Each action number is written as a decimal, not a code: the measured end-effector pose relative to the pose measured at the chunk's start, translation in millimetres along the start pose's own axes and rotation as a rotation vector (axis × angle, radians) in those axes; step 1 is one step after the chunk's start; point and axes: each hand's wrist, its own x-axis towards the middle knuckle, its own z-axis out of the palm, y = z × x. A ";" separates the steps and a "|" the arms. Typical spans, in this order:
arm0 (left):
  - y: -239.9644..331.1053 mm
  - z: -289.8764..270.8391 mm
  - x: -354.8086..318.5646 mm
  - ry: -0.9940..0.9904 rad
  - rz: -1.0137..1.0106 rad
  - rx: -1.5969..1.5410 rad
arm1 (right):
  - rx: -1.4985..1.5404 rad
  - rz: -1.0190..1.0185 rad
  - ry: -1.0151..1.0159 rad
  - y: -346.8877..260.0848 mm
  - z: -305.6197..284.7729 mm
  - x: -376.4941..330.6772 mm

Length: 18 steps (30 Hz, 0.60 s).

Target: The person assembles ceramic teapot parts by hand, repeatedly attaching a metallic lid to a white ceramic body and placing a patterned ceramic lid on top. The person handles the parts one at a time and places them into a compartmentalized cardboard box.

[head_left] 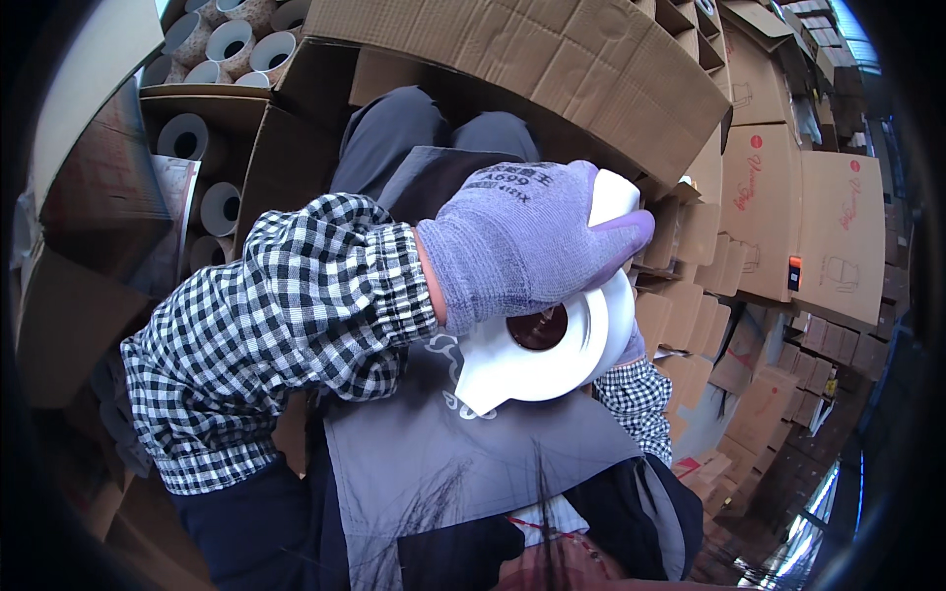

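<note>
While the head view looks down over a grey apron (pixel 463 463), the left hand (pixel 522 241), in a purple glove, closes over the top of one white tape roll (pixel 552 350), fingers curled round its rim, seemingly to steady it above the lap. Under the roll only a checked cuff and a sliver of glove of the right hand (pixel 631 347) show; I cannot tell its grip. Left of the roll, an open carton (pixel 212 212) holds several similar rolls on end, about nine visible. Right of the roll stand stacked flat cartons (pixel 838 236).
</note>
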 end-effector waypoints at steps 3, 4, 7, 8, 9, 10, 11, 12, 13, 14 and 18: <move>-2.1 1.2 -0.8 0.004 -0.097 -0.163 | -0.405 -0.082 -0.060 5.3 -25.3 3.3; -2.5 0.4 -0.9 0.020 -0.086 -0.123 | -0.335 -0.063 -0.068 2.5 -23.3 4.6; -1.2 -5.8 -1.3 0.056 -0.230 -0.269 | -0.204 -0.058 -0.100 -4.1 -18.6 5.3; -2.1 -13.1 0.6 0.065 -0.394 -0.488 | -0.221 -0.086 -0.123 -11.1 -16.5 7.5; -2.4 -19.9 1.4 0.069 -0.557 -0.705 | -0.329 -0.155 -0.157 -25.9 -20.7 9.2; -10.6 -10.4 -5.4 0.247 -0.571 -0.826 | -0.435 -0.242 -0.186 -42.2 -24.7 11.1; -22.4 -3.3 -14.1 0.288 -0.549 -1.065 | -0.470 -0.282 -0.110 -53.4 -31.6 15.3; -26.5 -2.5 -30.1 0.329 -0.478 -1.144 | -0.545 -0.344 -0.038 -63.2 -9.1 10.6; -51.7 22.7 -44.3 0.456 -0.311 -1.281 | -0.639 -0.416 0.025 -74.6 16.5 5.6; -65.8 31.4 -53.1 0.469 -0.255 -1.368 | -0.723 -0.477 0.106 -84.9 40.2 -1.0; -84.0 65.3 -75.2 0.610 -0.300 -1.117 | -1.132 -0.619 0.094 -95.4 47.2 -1.2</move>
